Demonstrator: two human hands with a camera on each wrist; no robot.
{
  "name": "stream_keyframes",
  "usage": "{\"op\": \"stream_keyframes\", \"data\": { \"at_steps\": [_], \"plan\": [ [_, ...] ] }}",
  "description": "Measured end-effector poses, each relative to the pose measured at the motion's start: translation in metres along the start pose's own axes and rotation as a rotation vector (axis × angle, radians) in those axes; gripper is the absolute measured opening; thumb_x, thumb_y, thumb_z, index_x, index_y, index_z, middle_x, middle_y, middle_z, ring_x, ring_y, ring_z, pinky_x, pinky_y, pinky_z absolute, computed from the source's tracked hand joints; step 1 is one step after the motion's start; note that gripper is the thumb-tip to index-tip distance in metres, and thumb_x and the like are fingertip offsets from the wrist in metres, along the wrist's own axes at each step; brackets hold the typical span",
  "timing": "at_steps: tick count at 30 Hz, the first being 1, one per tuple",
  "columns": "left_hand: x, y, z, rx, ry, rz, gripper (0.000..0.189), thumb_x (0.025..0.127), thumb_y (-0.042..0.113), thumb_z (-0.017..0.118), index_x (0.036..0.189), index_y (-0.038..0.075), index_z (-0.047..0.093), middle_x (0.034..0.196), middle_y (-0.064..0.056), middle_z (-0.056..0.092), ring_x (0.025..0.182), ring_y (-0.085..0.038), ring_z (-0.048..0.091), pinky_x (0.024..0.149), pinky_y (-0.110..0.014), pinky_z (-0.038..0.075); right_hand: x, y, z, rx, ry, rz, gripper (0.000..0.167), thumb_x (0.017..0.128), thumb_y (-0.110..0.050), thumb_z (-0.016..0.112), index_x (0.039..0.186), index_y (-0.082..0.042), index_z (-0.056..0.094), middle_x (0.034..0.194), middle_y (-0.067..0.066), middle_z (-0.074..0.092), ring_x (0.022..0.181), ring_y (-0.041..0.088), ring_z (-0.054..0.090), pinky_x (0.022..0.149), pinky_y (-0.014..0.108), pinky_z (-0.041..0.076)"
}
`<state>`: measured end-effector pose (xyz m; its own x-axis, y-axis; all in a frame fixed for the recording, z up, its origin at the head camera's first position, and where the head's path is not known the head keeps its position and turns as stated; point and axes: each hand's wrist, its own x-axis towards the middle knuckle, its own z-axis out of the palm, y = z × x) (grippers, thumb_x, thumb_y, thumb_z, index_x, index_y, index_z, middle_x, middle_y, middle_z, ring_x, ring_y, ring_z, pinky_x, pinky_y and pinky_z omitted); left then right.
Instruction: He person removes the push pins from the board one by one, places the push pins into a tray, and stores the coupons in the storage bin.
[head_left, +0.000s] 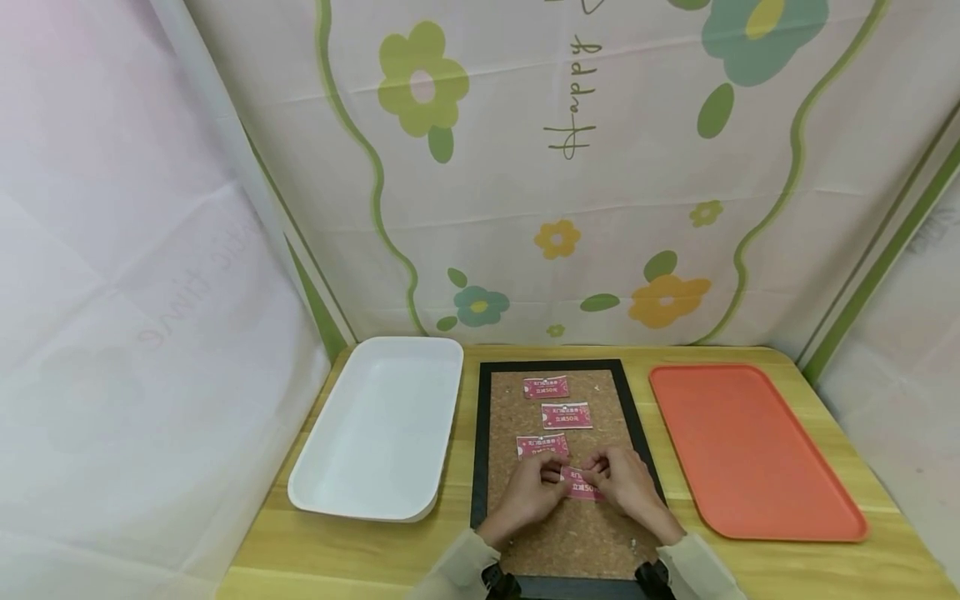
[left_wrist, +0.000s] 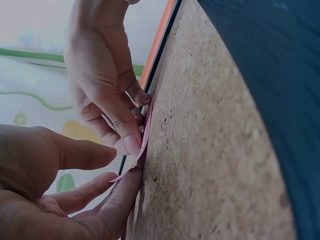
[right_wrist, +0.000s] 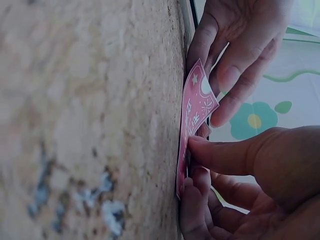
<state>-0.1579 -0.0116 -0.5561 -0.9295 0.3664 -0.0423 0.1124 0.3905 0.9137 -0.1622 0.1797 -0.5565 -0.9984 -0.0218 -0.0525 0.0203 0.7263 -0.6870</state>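
A pink coupon card (head_left: pixel 577 484) with white print lies over a cork board (head_left: pixel 555 542) in a black frame. My right hand (head_left: pixel 627 485) pinches its right part; in the right wrist view the thumb presses the card's (right_wrist: pixel 192 112) printed face, with fingers behind it. My left hand (head_left: pixel 531 490) is at the left end of the card. Its fingertips touch the edge, while the left thumb stands apart from the card (left_wrist: pixel 146 137) in the left wrist view. The card bows slightly off the cork. Three similar cards (head_left: pixel 566 416) sit higher on the board, the lowest partly covered by my left hand.
Left of the board stands a white tray (head_left: pixel 375 433), and an orange-red tray (head_left: pixel 753 450) lies to its right. All rest on a wood-grain table (head_left: pixel 360 558). A flower-printed cloth (head_left: pixel 487 183) hangs behind, with cloth walls at both sides.
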Motion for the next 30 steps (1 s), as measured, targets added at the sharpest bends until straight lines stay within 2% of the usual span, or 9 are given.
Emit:
{"op": "stream_keyframes", "data": {
  "at_steps": [13, 20, 30],
  "plan": [
    [-0.0002, -0.0007, 0.0017, 0.030, 0.007, 0.001, 0.033, 0.092, -0.004, 0.071, 0.124, 0.004, 0.071, 0.115, -0.012, 0.073, 0.099, -0.020, 0.072, 0.082, -0.026, 0.060, -0.0033, -0.0022, 0.0000, -0.023, -0.031, 0.006, 0.013, 0.092, -0.006, 0.075, 0.082, -0.012, 0.071, 0.075, -0.002, 0.065, 0.068, 0.010, 0.057, 0.060, 0.026, 0.045],
    [-0.0003, -0.0015, 0.0011, 0.073, 0.007, 0.011, 0.031, 0.093, -0.003, 0.069, 0.123, 0.006, 0.070, 0.115, -0.010, 0.073, 0.095, -0.010, 0.071, 0.079, -0.020, 0.058, -0.0035, -0.0054, -0.0041, 0.026, -0.092, 0.025, 0.014, 0.094, -0.008, 0.076, 0.082, -0.012, 0.070, 0.078, -0.001, 0.066, 0.071, 0.011, 0.058, 0.064, 0.028, 0.046],
    [-0.0007, -0.0033, 0.0025, 0.034, 0.019, 0.012, 0.030, 0.091, -0.004, 0.072, 0.120, 0.005, 0.071, 0.111, -0.011, 0.073, 0.086, -0.006, 0.070, 0.072, -0.021, 0.057, -0.0020, -0.0022, -0.0069, 0.112, -0.098, 0.027, 0.008, 0.097, -0.005, 0.071, 0.089, -0.008, 0.071, 0.084, 0.003, 0.068, 0.074, 0.012, 0.062, 0.064, 0.026, 0.049]
  ]
}}
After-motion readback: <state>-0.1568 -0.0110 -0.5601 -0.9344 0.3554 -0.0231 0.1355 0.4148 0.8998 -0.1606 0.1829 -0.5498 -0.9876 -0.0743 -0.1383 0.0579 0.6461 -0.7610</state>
